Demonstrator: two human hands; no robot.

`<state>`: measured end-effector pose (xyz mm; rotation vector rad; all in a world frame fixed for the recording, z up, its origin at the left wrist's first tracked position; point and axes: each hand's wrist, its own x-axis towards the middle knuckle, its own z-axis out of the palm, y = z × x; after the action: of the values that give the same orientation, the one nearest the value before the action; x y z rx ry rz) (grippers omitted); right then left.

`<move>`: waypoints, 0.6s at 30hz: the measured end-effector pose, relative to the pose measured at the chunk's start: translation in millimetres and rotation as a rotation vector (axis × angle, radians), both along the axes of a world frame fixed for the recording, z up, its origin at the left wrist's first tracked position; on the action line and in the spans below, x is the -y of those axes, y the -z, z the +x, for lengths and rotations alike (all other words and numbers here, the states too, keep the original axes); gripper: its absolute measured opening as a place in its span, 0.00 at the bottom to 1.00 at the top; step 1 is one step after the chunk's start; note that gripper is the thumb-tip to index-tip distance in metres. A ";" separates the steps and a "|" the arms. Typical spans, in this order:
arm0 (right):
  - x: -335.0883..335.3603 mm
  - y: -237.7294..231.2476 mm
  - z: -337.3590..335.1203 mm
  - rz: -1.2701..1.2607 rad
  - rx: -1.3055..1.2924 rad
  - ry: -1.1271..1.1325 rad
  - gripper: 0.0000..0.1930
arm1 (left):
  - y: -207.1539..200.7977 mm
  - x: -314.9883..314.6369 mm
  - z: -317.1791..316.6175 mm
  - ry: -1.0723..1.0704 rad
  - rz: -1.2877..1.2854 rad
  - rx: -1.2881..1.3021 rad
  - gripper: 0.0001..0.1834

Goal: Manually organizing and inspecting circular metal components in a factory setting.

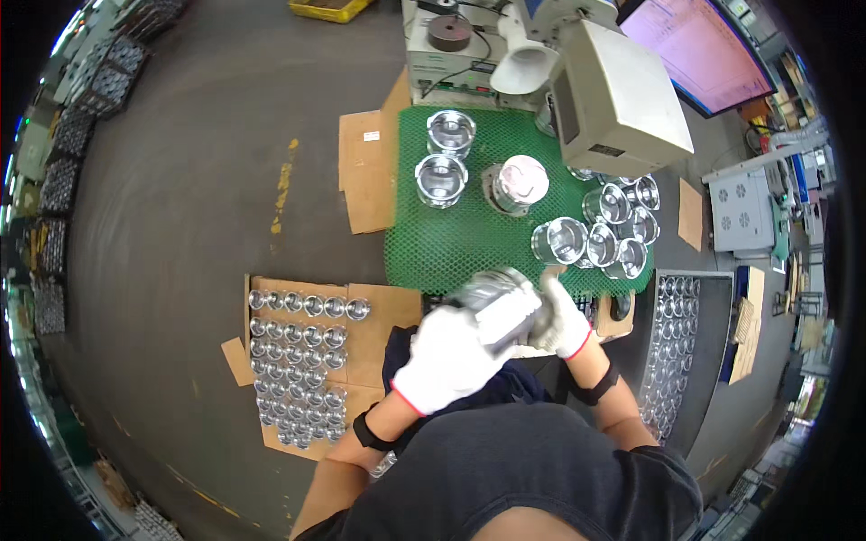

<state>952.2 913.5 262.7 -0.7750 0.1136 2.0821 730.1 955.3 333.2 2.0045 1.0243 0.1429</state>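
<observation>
The gloved left hand (451, 356) and gloved right hand (566, 317) are closed around opposite sides of a metal piston (503, 311), blurred, held tilted in front of the body at the near edge of a green mat (460, 243). The piston is probably rigid, fairly heavy and smooth enough to slip; the outer wall, gripped from both sides, appears the surest hold. Beyond, similar pistons (603, 245) cluster at the mat's right.

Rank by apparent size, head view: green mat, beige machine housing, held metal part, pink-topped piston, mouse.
1. Green mat
2. Beige machine housing
3. Unsure: held metal part versus pink-topped piston; former nearer camera, partly hidden
4. Mouse
</observation>
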 end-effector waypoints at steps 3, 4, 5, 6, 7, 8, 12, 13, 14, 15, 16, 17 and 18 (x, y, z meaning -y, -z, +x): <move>15.2 7.5 15.4 -0.079 0.235 0.122 0.26 | 35.5 -6.3 34.6 0.462 0.376 0.030 0.30; 30.1 22.0 27.0 -0.311 0.222 0.246 0.25 | 30.7 -30.1 46.9 0.627 0.052 -0.119 0.30; 41.2 18.4 35.8 -0.316 0.228 0.271 0.24 | 45.9 -47.7 57.7 0.431 0.244 -0.053 0.30; 51.6 13.6 45.9 -0.322 0.231 0.296 0.24 | 61.6 -64.4 71.7 0.232 0.431 0.013 0.30; 61.1 11.5 55.9 -0.340 0.311 0.338 0.23 | 61.3 -91.4 87.8 0.106 0.593 0.046 0.30; 69.3 10.2 64.9 -0.359 0.392 0.379 0.22 | 60.3 -119.2 102.8 -0.024 0.753 0.081 0.30; 66.9 4.4 99.6 -0.265 0.518 0.498 0.25 | 90.6 -170.1 159.3 -0.195 0.574 -0.026 0.41; 47.7 -4.4 98.0 -0.193 0.511 0.493 0.25 | 128.6 -185.1 158.5 -0.131 0.485 -0.016 0.32; 35.4 -5.8 105.1 -0.145 0.528 0.516 0.24 | 123.2 -188.2 163.2 -0.122 0.481 -0.007 0.32; 19.1 -4.8 112.1 -0.078 0.576 0.517 0.24 | 117.8 -191.3 163.7 -0.092 0.425 -0.043 0.32; 3.6 -1.6 118.2 -0.013 0.617 0.520 0.23 | 109.1 -191.5 161.6 -0.058 0.368 -0.085 0.33; -19.5 -9.6 113.6 -0.043 0.665 0.569 0.23 | 96.9 -188.5 148.6 -0.166 0.334 -0.017 0.34; -50.1 -19.3 102.1 -0.062 0.714 0.608 0.22 | 96.6 -189.8 138.0 -0.277 0.271 0.048 0.38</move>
<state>1054.3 963.6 282.0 -1.2897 0.0115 1.1597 868.1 1145.2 236.6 2.0758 1.3049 0.4995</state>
